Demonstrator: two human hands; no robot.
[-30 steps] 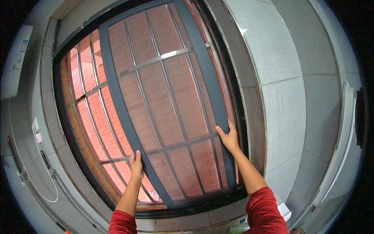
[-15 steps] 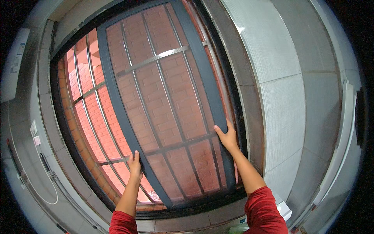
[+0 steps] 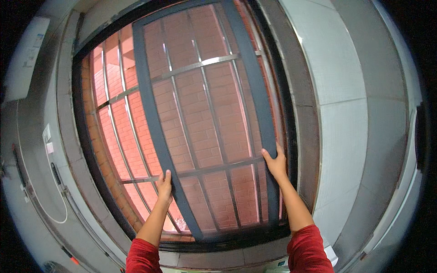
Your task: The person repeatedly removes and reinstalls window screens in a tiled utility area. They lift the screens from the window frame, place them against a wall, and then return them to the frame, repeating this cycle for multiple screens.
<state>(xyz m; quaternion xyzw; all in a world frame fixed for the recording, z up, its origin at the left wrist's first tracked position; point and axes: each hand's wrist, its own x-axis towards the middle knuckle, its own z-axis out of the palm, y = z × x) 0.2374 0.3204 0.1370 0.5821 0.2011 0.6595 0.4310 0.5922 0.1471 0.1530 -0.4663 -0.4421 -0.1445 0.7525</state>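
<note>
A tall window screen (image 3: 209, 123) with a dark blue-grey frame and see-through mesh stands upright inside the black window frame (image 3: 79, 91). My left hand (image 3: 165, 187) holds its left side bar low down, fingers partly hidden behind the edge. At the right side bar, a little higher, my right hand (image 3: 276, 164) grips with the thumb on the near face and the fingers around the outer edge. Shiny metal bars (image 3: 119, 94) show behind the screen and through the open strip on its left. A narrow gap runs along the screen's right side.
Beyond the bars rises a red brick wall (image 3: 111, 129). Pale tiles (image 3: 343, 136) cover the wall on the right. On the left hang a white box-shaped unit (image 3: 28, 59) and a thin white hose (image 3: 53, 220). Grey tiles (image 3: 209, 259) run below the window.
The whole view has shifted and tilted slightly, so window and hands appear a little farther right. Both hands keep their hold on the screen's sides; it shows no clear movement within the window frame.
</note>
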